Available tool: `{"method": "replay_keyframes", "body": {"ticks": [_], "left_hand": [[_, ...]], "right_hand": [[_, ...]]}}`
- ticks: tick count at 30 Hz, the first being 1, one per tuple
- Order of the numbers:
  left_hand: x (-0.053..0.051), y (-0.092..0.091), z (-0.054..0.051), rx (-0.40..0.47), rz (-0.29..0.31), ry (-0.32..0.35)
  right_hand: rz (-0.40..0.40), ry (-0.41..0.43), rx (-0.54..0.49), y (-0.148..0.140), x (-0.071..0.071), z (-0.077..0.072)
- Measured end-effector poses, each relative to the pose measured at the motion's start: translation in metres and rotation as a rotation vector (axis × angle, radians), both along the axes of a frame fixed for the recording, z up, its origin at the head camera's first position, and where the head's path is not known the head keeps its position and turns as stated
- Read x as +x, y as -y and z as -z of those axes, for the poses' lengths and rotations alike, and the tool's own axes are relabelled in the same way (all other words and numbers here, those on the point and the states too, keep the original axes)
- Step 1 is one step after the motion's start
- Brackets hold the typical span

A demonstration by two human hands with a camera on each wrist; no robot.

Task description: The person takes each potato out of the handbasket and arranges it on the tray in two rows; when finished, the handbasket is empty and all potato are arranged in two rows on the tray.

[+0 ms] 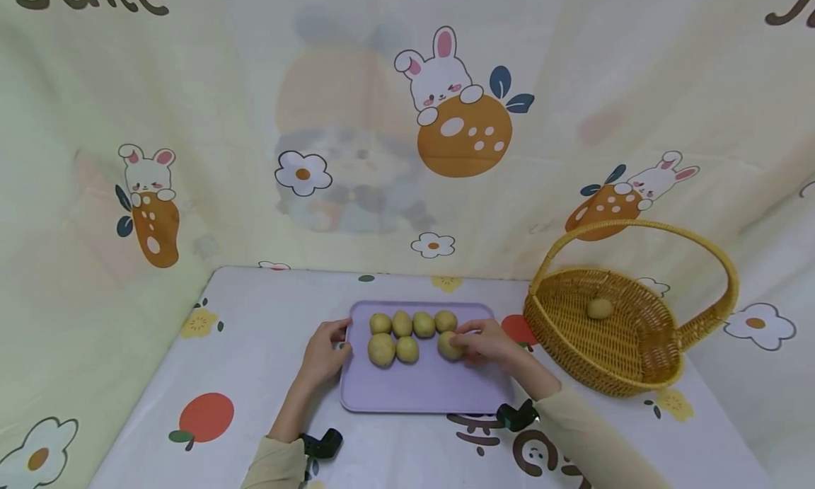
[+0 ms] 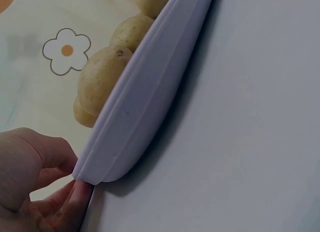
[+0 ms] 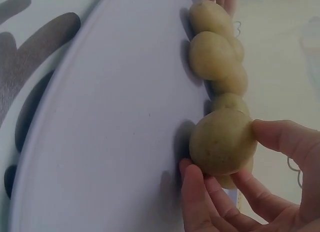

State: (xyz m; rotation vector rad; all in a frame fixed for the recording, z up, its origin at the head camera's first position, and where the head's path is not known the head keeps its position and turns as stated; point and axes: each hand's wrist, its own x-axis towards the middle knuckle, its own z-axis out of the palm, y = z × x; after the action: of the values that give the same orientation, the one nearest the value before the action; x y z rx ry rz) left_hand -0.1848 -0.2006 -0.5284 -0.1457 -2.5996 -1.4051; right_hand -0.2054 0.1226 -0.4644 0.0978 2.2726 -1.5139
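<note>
A purple tray lies on the table with several potatoes on it in two rows. At its left edge my left hand pinches the rim; in the left wrist view, the thumb and fingers of that hand are on either side of the tray corner. My right hand holds a potato between thumb and fingertips, low over the tray's right half. Beside it in the front row are a larger potato and a smaller potato. The back row ends at a potato just behind the held one.
To the right of the tray stands a yellow wicker basket with a tall arched handle. A single potato lies inside it. A patterned cloth covers the table, and a printed curtain hangs behind.
</note>
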Motion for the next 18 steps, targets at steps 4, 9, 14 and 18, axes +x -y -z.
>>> {"method": "replay_keyframes", "body": {"ticks": [4,9,14,18], "left_hand": [[-0.001,0.0,0.002,-0.002,-0.003,0.0],[-0.001,0.001,0.003,0.005,-0.005,0.011],[-0.001,0.002,0.003,0.015,-0.007,0.016],[-0.001,0.002,0.003,0.011,-0.003,0.011]], "right_hand": [[0.009,-0.002,0.009,0.004,-0.002,0.003],[0.033,-0.012,0.012,0.01,-0.003,0.007],[0.054,-0.048,0.045,0.018,-0.002,0.01],[0.06,-0.083,0.08,0.023,0.0,0.009]]}}
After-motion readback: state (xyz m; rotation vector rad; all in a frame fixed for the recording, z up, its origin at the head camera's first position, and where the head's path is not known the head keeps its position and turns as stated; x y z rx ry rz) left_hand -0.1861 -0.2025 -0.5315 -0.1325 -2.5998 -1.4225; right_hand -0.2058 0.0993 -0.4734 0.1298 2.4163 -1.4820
